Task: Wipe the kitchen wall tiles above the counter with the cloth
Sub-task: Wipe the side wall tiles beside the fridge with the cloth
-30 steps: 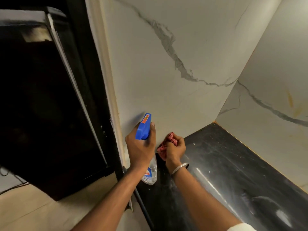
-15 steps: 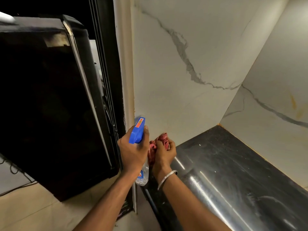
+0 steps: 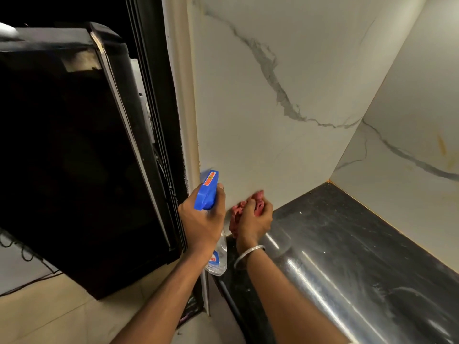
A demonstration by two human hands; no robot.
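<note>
White marble-look wall tiles with grey veins rise above a black counter. My right hand grips a bunched pink cloth and holds it against the bottom of the left tile, just above the counter's back edge. My left hand grips a clear spray bottle with a blue trigger head, its nozzle pointing at the tile's lower left corner. The two hands are side by side, almost touching.
A tall black appliance stands to the left of the wall end. A second tiled wall with yellowish stains meets the first in a corner at the right. Beige floor tiles and a dark cable lie at lower left.
The view has shifted so the hands and wall sit further right and lower. My right hand with the cloth has stayed low on the tile beside the bottle.
</note>
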